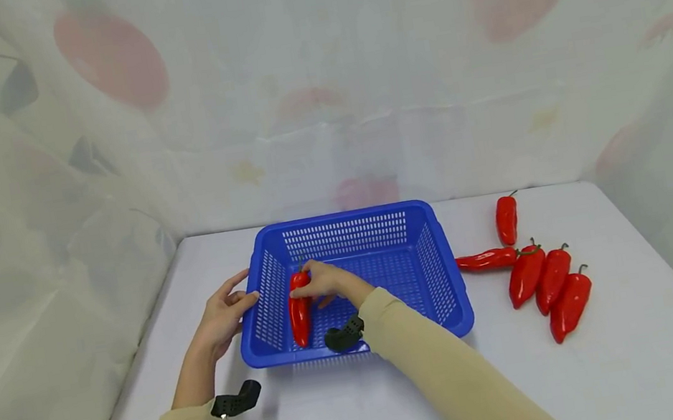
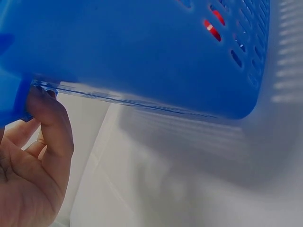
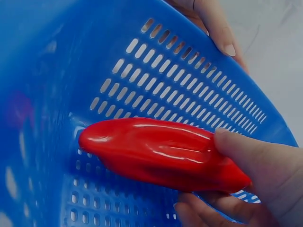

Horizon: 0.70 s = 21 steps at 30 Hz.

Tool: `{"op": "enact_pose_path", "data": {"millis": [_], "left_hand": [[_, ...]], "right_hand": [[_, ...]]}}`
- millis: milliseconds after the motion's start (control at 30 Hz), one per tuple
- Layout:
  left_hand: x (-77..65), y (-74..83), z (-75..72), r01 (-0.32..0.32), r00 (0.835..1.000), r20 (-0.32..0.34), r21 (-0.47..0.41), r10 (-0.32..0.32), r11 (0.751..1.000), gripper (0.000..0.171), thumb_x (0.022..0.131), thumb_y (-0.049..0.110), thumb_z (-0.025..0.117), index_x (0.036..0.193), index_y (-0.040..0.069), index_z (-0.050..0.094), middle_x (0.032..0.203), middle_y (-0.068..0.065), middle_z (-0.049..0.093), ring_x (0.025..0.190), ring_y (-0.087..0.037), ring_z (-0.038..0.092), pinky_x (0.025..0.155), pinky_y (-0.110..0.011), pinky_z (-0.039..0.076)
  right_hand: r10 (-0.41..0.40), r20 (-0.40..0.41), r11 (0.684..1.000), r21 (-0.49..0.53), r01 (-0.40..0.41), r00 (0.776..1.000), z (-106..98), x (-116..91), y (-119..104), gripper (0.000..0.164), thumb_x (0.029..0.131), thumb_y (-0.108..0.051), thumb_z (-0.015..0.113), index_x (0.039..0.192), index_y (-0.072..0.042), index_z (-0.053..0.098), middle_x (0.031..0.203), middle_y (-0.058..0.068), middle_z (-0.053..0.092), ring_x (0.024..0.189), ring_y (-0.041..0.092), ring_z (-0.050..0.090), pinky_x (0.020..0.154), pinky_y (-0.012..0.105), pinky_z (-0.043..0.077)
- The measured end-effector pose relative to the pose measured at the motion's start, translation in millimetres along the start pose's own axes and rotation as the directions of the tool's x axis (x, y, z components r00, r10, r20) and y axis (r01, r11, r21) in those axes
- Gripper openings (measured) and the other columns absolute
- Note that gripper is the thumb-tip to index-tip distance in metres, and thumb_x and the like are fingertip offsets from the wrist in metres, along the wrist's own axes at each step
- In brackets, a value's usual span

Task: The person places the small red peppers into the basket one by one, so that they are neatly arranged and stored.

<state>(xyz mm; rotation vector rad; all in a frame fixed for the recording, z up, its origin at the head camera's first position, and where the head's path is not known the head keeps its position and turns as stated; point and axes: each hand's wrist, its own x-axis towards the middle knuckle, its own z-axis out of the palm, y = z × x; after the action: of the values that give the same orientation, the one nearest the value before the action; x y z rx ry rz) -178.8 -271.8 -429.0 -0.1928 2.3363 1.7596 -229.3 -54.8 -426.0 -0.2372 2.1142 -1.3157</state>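
Note:
A blue plastic basket (image 1: 344, 217) with slotted walls stands on the white table. At its left rim is my left hand (image 1: 222, 316), the thumb on top of the edge and the fingers outside, gripping it. Inside, along the left wall, lies a long red pepper (image 1: 300, 317) with its stem pointing away from me. My right hand (image 1: 324, 281) reaches into the basket and holds this pepper near its stem end. In the right wrist view, thumb and fingers sit on either side of the pepper (image 3: 156, 151).
Right of the basket lie several more red peppers: one at the back (image 1: 507, 220), a thin one (image 1: 488, 260) close by the basket wall, and a row of others (image 1: 553, 279). A patterned pale curtain (image 1: 317, 82) encloses the table at the back and sides.

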Motion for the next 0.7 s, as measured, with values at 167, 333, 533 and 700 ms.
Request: {"op": "enact_pose_path", "data": {"millis": [167,333,533,700], "left_hand": [[0.4,-0.6,0.3,0.001,1.0,-0.001,0.005,-0.001,1.0,0.065,0.089,0.027,0.061,0.145,0.022,0.028,0.102,-0.016,0.055,0.08,-0.022,0.063,0.071,-0.04,0.056],[0.2,-1.4,-0.8,0.005,1.0,0.003,-0.009,-0.005,1.0,0.064,0.089,0.027,0.061,0.144,0.023,0.029,0.1,-0.015,0.055,0.079,-0.022,0.063,0.071,-0.04,0.056],[-0.8,-0.5,-1.1,0.005,1.0,0.008,-0.015,-0.005,1.0,0.064,0.089,0.027,0.061,0.144,0.022,0.029,0.099,-0.015,0.055,0.078,-0.021,0.064,0.07,-0.04,0.056],[-0.7,-0.2,-0.1,0.007,1.0,0.001,-0.007,-0.007,1.0,0.064,0.089,0.027,0.061,0.144,0.023,0.029,0.102,-0.017,0.056,0.079,-0.021,0.064,0.071,-0.04,0.056]], "right_hand": [[0.02,0.053,1.0,-0.002,-0.02,0.998,2.4,3.6,3.1,0.063,0.084,-0.02,0.067,0.135,-0.003,0.034,0.115,0.018,0.053,0.09,0.03,0.062,0.078,0.039,0.054],[0.022,0.087,0.999,0.033,-0.025,0.996,5.1,7.6,7.1,0.061,0.084,-0.016,0.067,0.133,-0.001,0.035,0.111,0.019,0.054,0.088,0.033,0.063,0.079,0.04,0.054],[0.026,0.081,0.998,0.049,-0.03,0.996,7.1,10.2,7.6,0.062,0.084,-0.014,0.067,0.134,-0.001,0.034,0.11,0.02,0.055,0.085,0.033,0.065,0.079,0.04,0.054],[0.03,0.088,0.999,0.025,-0.032,0.996,8.2,10.4,6.6,0.062,0.084,-0.017,0.067,0.135,-0.003,0.033,0.109,0.017,0.056,0.083,0.031,0.066,0.075,0.038,0.055]]}}
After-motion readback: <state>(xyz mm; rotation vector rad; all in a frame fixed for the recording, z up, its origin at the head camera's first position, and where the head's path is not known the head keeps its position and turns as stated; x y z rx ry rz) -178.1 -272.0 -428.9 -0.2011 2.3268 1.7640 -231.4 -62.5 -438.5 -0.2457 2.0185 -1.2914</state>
